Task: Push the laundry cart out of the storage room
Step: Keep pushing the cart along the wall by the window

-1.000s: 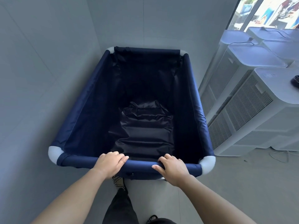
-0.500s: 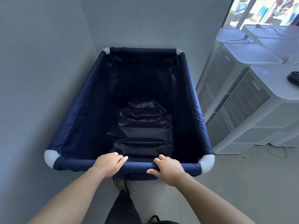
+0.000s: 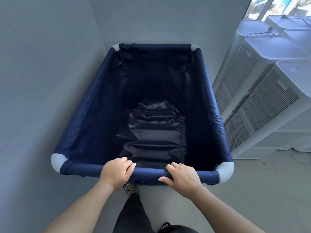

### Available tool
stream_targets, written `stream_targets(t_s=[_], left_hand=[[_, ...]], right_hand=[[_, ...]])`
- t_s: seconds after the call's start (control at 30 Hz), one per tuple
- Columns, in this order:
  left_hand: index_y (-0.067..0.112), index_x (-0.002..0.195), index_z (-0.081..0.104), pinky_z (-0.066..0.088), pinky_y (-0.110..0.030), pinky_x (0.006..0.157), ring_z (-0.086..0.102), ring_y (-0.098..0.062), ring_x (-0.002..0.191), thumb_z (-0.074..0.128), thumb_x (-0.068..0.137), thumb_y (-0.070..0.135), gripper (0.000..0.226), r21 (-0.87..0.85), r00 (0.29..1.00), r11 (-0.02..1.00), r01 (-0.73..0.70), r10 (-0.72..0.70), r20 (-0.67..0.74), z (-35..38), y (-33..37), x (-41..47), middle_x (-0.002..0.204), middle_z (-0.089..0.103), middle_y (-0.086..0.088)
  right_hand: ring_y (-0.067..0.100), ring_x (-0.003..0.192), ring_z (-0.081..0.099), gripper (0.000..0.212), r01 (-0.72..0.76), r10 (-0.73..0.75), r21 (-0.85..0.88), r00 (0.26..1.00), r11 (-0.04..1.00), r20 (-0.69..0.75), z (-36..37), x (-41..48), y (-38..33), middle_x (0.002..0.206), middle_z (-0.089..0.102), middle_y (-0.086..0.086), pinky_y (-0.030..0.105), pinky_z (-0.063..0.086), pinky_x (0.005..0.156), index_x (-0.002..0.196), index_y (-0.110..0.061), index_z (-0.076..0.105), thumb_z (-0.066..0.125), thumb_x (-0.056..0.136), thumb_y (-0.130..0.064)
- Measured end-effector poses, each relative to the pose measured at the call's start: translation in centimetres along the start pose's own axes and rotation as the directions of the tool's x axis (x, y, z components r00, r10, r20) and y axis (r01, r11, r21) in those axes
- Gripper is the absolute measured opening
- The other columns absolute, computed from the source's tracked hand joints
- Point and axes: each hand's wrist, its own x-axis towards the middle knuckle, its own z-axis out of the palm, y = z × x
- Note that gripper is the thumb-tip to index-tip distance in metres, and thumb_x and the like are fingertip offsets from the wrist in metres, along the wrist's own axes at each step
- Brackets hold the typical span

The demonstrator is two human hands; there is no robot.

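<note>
As the laundry cart looked empty and light, gripped its padded near rail with left hand and right hand, fingers clenched.

Cool dim light; glare from window top right; wide-angle bending at edges.

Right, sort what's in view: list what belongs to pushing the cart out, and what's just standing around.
Part of the job:
- laundry cart, dark blue fabric, nothing visible inside
- near rail of the cart
- left hand and right hand, both gripping that rail

Just standing around:
- white vented units lined up on the right
- cables on top of them
- cord on the floor
</note>
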Motion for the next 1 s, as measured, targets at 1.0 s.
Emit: stream_targets(t_s=[1.0], left_hand=[[0.025,0.075,0.050,0.038,-0.026,0.065,0.045,-0.007,0.077,0.027,0.095,0.052,0.041,-0.143,0.928,0.984,-0.111,0.154,0.341,-1.5,-7.2,1.3,0.079,0.049,0.011]], right_hand=[[0.022,0.083,0.059,0.047,-0.398,0.396,0.085,0.918,0.914,0.039,-0.6,2.8,-5.3,0.083,0.060,-0.004,0.035,0.036,0.066,0.066,-0.025,0.038,0.018,0.099,-0.051]])
